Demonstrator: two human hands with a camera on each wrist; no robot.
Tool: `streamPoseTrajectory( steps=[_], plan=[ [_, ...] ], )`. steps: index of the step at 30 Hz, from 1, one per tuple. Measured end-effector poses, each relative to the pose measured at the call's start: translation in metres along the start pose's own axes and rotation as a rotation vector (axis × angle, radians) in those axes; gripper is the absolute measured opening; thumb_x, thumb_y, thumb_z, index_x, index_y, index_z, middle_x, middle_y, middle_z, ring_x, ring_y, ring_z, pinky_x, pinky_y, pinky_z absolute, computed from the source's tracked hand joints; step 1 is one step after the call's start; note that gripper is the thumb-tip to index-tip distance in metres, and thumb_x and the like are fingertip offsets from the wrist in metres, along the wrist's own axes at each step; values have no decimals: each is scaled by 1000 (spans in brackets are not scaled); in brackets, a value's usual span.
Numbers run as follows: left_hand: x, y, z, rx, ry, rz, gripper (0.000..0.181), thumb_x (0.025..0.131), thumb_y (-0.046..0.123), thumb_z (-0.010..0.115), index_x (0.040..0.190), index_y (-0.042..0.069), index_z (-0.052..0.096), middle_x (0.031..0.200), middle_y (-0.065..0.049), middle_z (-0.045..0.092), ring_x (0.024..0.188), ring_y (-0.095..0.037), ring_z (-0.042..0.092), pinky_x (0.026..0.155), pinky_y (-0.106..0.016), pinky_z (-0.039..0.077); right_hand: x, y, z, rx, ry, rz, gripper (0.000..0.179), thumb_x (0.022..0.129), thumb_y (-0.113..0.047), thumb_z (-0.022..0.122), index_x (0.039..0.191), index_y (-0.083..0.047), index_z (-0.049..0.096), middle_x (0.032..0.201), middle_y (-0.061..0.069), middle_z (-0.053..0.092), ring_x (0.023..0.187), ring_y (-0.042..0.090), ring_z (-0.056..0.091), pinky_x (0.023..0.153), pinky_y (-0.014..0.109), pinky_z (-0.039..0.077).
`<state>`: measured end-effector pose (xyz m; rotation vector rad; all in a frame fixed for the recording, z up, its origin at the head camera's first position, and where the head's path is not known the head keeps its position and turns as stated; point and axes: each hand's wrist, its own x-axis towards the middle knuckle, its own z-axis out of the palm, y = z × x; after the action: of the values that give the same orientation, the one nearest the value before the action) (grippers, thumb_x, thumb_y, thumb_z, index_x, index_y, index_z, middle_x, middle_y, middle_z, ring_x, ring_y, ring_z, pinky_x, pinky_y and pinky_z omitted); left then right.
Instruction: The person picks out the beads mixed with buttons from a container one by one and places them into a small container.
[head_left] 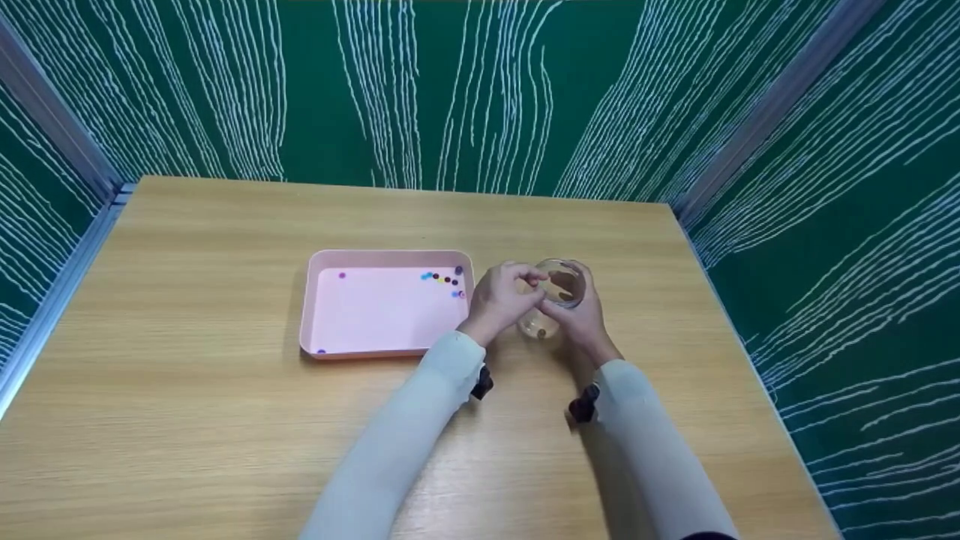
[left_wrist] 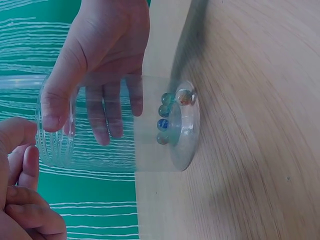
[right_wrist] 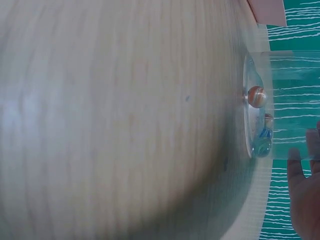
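A clear glass jar [head_left: 537, 324] stands upright on the wooden table, to the right of a pink tray [head_left: 311, 315]. My right hand [head_left: 583, 315] grips the jar from its right side, thumb near the rim and fingers along the glass [left_wrist: 107, 107]. At the jar's mouth is my left hand [head_left: 501, 296], thumb and index finger close together and the other fingers curled [left_wrist: 32, 205]. I cannot tell whether it pinches anything. Several glass marbles lie at the jar's bottom, among them an orange-and-clear marble [right_wrist: 257, 97] and a blue marble [left_wrist: 162, 124].
Small coloured balls [head_left: 448, 280] are grouped toward the tray's far right corner. A pink ball [head_left: 342, 275] lies at its far left, and a purple ball [head_left: 321, 351] at its near left corner. Green walls with white lines [head_left: 480, 97] border the table [head_left: 187, 420].
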<state>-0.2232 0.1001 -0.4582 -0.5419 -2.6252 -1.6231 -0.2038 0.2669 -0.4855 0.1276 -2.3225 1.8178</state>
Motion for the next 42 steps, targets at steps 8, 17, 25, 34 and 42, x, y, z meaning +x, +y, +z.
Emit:
streamPoseTrajectory(
  steps=[8, 17, 25, 34, 42],
  plan=[
    [0, -1, -3, 9, 3, 6, 21, 84, 24, 72, 104, 21, 73, 96, 9, 65, 99, -9, 58, 90, -30, 47, 0, 1, 1, 24, 9, -10, 76, 75, 1, 77, 137, 4, 34, 130, 35, 50, 126, 47, 45, 104, 61, 31],
    [0, -2, -14, 29, 2, -28, 35, 79, 35, 75, 112, 25, 69, 107, 10, 64, 104, -9, 58, 90, -32, 47, 1, 2, 0, 50, -11, -9, 76, 76, 0, 77, 139, 3, 33, 133, 37, 46, 128, 50, 42, 106, 63, 27],
    [1, 0, -25, 124, 31, -77, 46, 73, 51, 75, 114, 31, 67, 111, 9, 64, 103, -13, 59, 86, -34, 46, 0, 0, 0, 49, -25, 16, 77, 76, 2, 75, 140, 1, 31, 134, 34, 47, 129, 48, 41, 107, 61, 26],
    [4, 0, -44, 142, 19, -88, 45, 75, 50, 75, 114, 30, 65, 112, 9, 65, 104, -13, 59, 87, -34, 48, 0, 1, -1, 69, -27, 19, 78, 76, -2, 77, 141, -1, 32, 135, 33, 47, 130, 47, 41, 108, 61, 25],
    [11, -9, -63, 176, -17, -82, 43, 76, 46, 76, 115, 31, 66, 113, 7, 65, 106, -13, 59, 88, -34, 49, 0, 1, -2, 52, -22, 28, 78, 76, -3, 78, 140, -3, 34, 135, 31, 48, 128, 44, 44, 108, 59, 29]
  ],
)
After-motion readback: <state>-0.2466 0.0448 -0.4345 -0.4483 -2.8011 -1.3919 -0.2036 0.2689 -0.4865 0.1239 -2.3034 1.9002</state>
